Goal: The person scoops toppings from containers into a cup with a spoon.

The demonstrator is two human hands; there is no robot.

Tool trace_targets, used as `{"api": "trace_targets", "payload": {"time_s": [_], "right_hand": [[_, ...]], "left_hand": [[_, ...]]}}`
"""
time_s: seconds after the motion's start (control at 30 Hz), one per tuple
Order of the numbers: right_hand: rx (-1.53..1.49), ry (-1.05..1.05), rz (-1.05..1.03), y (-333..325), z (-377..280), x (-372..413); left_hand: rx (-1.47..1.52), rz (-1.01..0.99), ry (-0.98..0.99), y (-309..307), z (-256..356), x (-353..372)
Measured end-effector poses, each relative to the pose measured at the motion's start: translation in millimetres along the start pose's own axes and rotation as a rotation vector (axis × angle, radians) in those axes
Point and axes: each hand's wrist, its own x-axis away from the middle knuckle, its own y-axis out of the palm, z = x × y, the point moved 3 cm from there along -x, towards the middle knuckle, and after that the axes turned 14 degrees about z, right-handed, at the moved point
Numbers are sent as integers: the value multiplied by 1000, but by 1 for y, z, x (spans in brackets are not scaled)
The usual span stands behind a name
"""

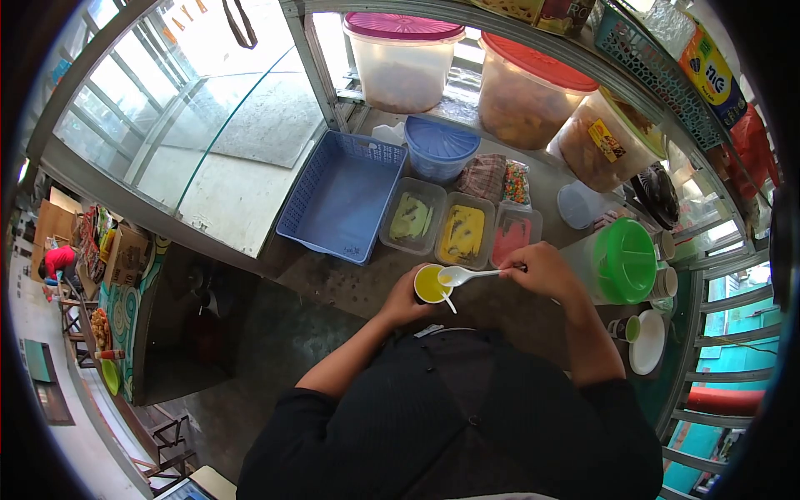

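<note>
My left hand (405,297) is wrapped round a small cup (428,287) with yellow inside. A thin white stick or small spoon handle (450,303) leans out over the cup's near rim. In my right hand (540,271) is a white spoon (471,275), its bowl over the cup's right rim; a little yellow shows by it. Just beyond my hands stand three clear tubs: one with green contents (412,217), one with yellow contents (462,232), and one with pink-red contents (510,237), partly behind my right hand.
A blue basket (337,196) lies left of the tubs, with a blue-lidded container (442,148) beyond. Large lidded bins (400,71) line the back. At right are a green-lidded container (625,262), stacked cups (664,283) and a white plate (648,342). Far left, a person in red (58,262).
</note>
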Motion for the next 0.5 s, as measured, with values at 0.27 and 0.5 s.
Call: {"api": "trace_targets", "payload": {"time_s": [0.27,0.5], "right_hand": [[19,-25,-36,-2,-1,-4],[65,-21,-67,-9,3,-2]], "left_hand": [[20,-12,-24,-2,5,0],[17,-2,-29,-1,-3,1]]}}
